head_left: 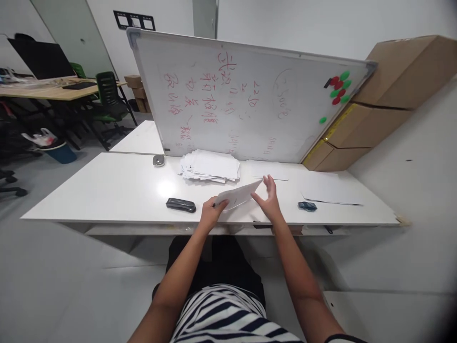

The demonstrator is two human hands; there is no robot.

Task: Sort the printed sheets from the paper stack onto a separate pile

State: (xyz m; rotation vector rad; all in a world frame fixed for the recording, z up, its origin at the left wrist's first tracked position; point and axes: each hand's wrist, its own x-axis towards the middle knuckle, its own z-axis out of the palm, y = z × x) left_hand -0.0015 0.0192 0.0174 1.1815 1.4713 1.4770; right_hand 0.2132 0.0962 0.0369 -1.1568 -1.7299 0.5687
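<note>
Left hand [210, 212] has its fingers pinched shut on the near corner of a thin white paper sheet [237, 195], held tilted just above the white table [107, 190] at its front edge. Right hand [268, 197] is spread open, only propping the far edge (keeps it from flopping, probably). The black plastic stapler [180, 205] sits just left, with the messy pile of white papers [210, 166] behind.

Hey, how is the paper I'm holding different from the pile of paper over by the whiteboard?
The held paper is lifted off the table and tilted, pinched by the left hand with the open right hand at its other end; the pile lies flat on the table, untouched. The held paper looks like one thin piece; the pile is many sheets, loosely fanned. Both are white.
</note>
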